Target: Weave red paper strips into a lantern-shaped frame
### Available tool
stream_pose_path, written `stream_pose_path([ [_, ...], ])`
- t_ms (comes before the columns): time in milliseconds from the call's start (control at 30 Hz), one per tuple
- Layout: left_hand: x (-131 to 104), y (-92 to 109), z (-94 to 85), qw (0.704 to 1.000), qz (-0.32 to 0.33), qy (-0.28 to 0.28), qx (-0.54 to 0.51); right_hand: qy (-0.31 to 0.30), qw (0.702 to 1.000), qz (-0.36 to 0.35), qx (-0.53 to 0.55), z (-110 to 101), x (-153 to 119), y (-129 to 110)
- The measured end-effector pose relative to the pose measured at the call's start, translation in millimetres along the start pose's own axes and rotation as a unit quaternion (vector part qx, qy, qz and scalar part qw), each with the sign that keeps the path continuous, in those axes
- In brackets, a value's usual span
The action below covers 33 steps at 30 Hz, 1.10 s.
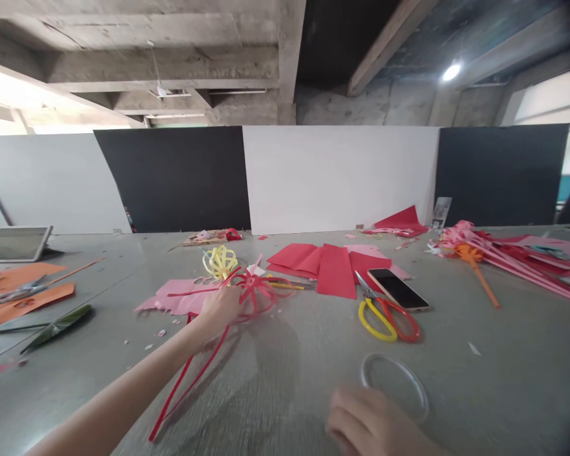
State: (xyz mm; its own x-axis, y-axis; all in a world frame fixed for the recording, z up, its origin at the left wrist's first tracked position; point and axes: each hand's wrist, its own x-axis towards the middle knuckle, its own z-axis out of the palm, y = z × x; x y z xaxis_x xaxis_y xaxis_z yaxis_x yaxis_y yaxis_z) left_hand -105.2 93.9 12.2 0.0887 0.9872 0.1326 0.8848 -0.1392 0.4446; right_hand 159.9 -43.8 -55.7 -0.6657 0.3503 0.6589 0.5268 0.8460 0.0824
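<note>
**Right hand [368,418] nearest; left hand [223,309] at red paper flower [253,285]**

Right: blurred at lower edge, loosely curled near clear ring [425,399]; cannot tell whether clamped on anything. Left: extended forward to near side of flower, apparently touching; grip partly hidden, cannot tell whether closed. Flower: narrow red strips bowed into open loops, radiating from small round centre, fanned out to the right. Location: over grey table [285,392], left of red sheets [336,272], just beside yellow strip ball [221,261]. Long red strips [171,402] slanting toward camera, partly beneath left forearm.

No writing or numbers can be read.
</note>
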Motion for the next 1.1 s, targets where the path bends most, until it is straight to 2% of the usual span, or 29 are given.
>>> stream_pose_path([
  [67, 9, -4, -3.7, 0.996, -0.033, -0.021, -0.076, -0.009, 1.0, 0.004, 0.003, 1, -1, 1],
  [133, 15, 0, -9.2, 0.983, -0.059, -0.052, -0.168, -0.018, 0.999, 0.013, 0.023, -1, -1, 1],
  [233, 15, 18, -12.3, 0.939, -0.083, -0.082, -0.323, -0.068, 0.984, 0.101, 0.134, -11, 4, -1],
  [300, 10, 32, -7.5, 0.903, -0.094, -0.085, -0.411, -0.098, 0.95, 0.177, 0.239, -20, 9, -2],
  [433, -4, 56, 12.9, 0.836, -0.11, -0.093, -0.53, -0.105, 0.864, 0.288, 0.398, -30, 16, -3],
  [533, -15, 71, 25.6, 0.796, -0.111, -0.12, -0.583, -0.108, 0.801, 0.343, 0.478, -29, 15, 0],
  [633, -22, 86, 30.8, 0.772, -0.119, -0.146, -0.607, -0.099, 0.749, 0.373, 0.538, -21, 12, 5],
  [767, -26, 99, 33.7, 0.763, -0.122, -0.146, -0.618, -0.054, 0.66, 0.392, 0.639, -12, 9, 11],
  [900, -39, 99, 44.1, 0.769, -0.105, -0.124, -0.618, 0.006, 0.561, 0.429, 0.708, -13, 9, 12],
  [967, -54, 97, 53.5, 0.794, -0.079, -0.119, -0.591, 0.03, 0.524, 0.44, 0.729, -14, 9, 11],
  [1000, -62, 95, 58.7, 0.815, -0.054, -0.125, -0.563, 0.045, 0.511, 0.442, 0.736, -14, 9, 11],
  [1067, -79, 92, 68.2, 0.852, 0.006, -0.163, -0.497, 0.069, 0.501, 0.44, 0.742, -12, 8, 11],
  [1100, -86, 90, 71.9, 0.859, 0.027, -0.183, -0.478, 0.075, 0.5, 0.438, 0.743, -11, 7, 11],
])
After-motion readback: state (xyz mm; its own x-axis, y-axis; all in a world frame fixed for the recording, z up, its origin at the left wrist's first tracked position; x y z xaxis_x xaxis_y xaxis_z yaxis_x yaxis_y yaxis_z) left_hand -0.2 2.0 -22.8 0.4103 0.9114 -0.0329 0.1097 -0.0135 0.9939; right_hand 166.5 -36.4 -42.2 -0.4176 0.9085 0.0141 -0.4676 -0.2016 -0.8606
